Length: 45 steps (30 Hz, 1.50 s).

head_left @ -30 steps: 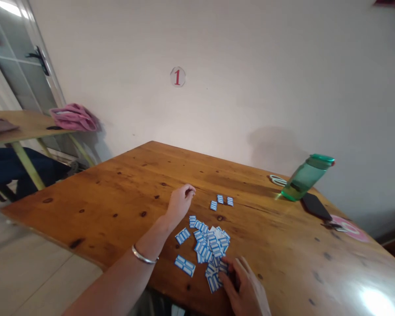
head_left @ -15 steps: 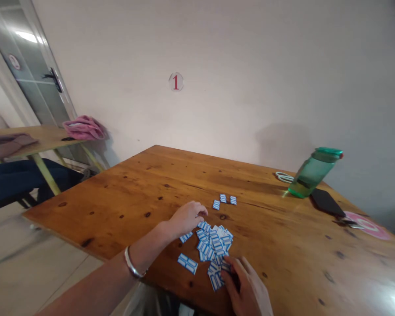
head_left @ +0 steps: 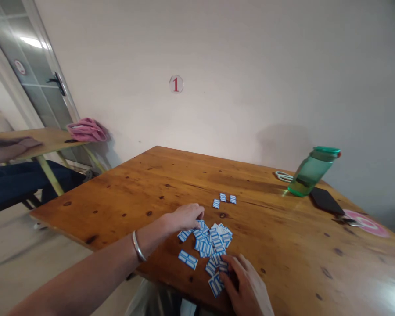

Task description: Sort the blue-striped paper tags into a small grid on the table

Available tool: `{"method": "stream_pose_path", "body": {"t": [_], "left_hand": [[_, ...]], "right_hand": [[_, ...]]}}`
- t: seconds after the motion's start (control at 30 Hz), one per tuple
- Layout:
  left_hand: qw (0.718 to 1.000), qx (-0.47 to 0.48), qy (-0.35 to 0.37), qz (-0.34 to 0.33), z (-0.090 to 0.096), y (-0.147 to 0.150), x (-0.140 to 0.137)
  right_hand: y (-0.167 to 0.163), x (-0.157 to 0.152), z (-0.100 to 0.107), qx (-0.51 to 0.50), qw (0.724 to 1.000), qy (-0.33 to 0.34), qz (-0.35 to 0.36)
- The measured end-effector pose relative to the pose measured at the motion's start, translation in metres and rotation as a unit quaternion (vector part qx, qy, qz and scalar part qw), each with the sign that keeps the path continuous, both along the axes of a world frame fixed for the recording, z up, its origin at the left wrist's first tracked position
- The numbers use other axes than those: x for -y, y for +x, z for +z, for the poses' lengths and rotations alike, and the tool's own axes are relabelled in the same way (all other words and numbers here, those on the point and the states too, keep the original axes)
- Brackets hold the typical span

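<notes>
A loose pile of small blue-and-white label sheets [head_left: 213, 239] lies near the table's front edge. My left hand [head_left: 188, 215] reaches over the pile's far left edge, its fingers bent down and closed on a label sheet there; the fingertips are partly hidden. At the near right end, my right hand [head_left: 246, 283] has thumb and fingers closed about a label sheet [head_left: 223, 266]. Another label sheet [head_left: 188, 259] lies apart on the near left. Beyond the pile sit three small label pieces, a left one [head_left: 216, 203], a middle one [head_left: 223, 197] and a right one [head_left: 233, 199].
The wooden table [head_left: 134, 184] meets a pale wall. On its right stand a green bottle [head_left: 312, 173], a white cable [head_left: 283, 177], a dark flat phone-like object [head_left: 326, 201], keys [head_left: 349, 221] and a pink disc [head_left: 368, 224]. A person sits at another table [head_left: 51, 138] on the left.
My left hand has dropped slightly onto the pile's edge, and its fingers have closed more. Sheets beside both hands have shifted a little. My right hand stays nearly in place.
</notes>
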<state>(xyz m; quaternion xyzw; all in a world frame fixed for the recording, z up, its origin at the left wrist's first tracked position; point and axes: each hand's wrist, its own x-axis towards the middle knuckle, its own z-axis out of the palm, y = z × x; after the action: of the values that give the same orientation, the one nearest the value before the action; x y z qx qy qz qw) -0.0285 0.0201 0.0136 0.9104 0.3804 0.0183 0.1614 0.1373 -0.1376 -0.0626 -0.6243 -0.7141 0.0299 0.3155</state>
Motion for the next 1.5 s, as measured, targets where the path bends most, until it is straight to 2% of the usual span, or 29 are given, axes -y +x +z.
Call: {"method": "stream_pose_path", "body": {"t": [0.1, 0.27, 0.47, 0.63, 0.8, 1.03, 1.1, 1.2, 1.3, 1.43, 1.5], "left_hand": [[1.0, 0.003, 0.007, 0.018, 0.0, -0.007, 0.001], [0.998, 0.014, 0.015, 0.062, -0.003, -0.013, 0.001], [0.993, 0.06, 0.032, 0.092, -0.001, -0.016, 0.011], [0.997, 0.066, -0.016, 0.046, 0.001, -0.014, 0.037], [0.999, -0.011, 0.041, 0.006, -0.003, -0.01, 0.052], [0.998, -0.025, 0.05, -0.001, -0.009, -0.007, 0.05], [0.999, -0.018, 0.038, 0.002, -0.007, -0.006, 0.05], [1.0, 0.002, 0.007, 0.005, -0.005, -0.008, 0.049], [0.999, 0.029, -0.014, 0.006, -0.007, -0.01, 0.044], [0.999, 0.033, -0.028, 0.009, -0.009, -0.011, 0.041], [0.999, 0.035, -0.028, 0.005, -0.008, -0.012, 0.042]], "right_hand": [[-0.007, -0.004, 0.003, 0.005, 1.0, 0.024, -0.019], [-0.017, -0.01, 0.007, 0.004, 0.999, 0.016, -0.052], [-0.005, -0.007, 0.0, -0.061, 0.998, 0.001, -0.033], [0.0, -0.006, -0.003, -0.141, 0.99, -0.015, -0.025], [-0.008, -0.006, -0.007, -0.221, 0.973, 0.015, -0.071], [-0.016, -0.006, -0.008, -0.301, 0.949, 0.021, -0.092], [-0.015, -0.005, -0.003, -0.345, 0.933, 0.013, -0.099], [-0.008, -0.004, 0.006, -0.438, 0.893, 0.004, -0.104], [0.003, -0.008, 0.017, -0.543, 0.834, 0.007, -0.098], [0.008, -0.016, 0.037, -0.641, 0.76, 0.071, -0.082], [0.007, -0.019, 0.047, -0.683, 0.722, 0.077, -0.072]]}}
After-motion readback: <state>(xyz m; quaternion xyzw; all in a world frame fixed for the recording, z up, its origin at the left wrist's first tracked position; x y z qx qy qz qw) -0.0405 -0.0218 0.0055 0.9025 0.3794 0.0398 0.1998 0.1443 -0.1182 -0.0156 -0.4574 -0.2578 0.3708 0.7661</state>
